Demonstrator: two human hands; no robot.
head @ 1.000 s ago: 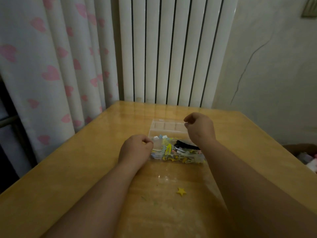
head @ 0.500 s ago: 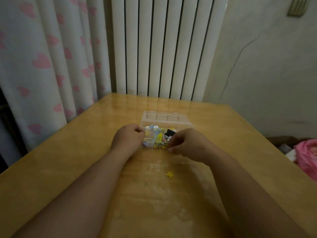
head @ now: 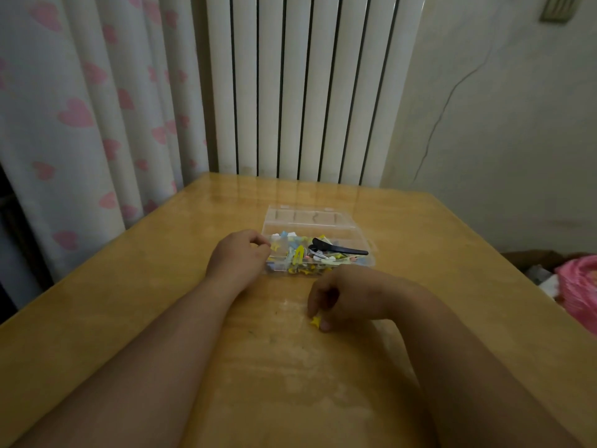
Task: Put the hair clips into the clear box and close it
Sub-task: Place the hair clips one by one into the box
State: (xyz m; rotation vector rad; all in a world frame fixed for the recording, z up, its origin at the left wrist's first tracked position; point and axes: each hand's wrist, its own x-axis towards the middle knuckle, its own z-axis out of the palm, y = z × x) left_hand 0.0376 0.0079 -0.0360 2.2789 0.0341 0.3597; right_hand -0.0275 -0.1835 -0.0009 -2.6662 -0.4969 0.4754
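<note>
A clear box (head: 366,258) lies open on the wooden table (head: 129,302), its lid (head: 311,218) folded back flat behind it. Several small coloured hair clips fill it, and a long black clip (head: 339,249) lies across the top. My left hand (head: 239,255) holds the box's left end with curled fingers. Nearer to me, my right hand (head: 342,295) pinches a small yellow star clip (head: 315,321) that lies on the table in front of the box.
A white radiator (head: 300,88) and a curtain with pink hearts (head: 77,114) stand behind the table. Off the right edge lies a pink bundle (head: 578,282).
My right hand has come back from above the box toward me, down to the yellow star clip on the table. My left hand has stayed at the box's left end.
</note>
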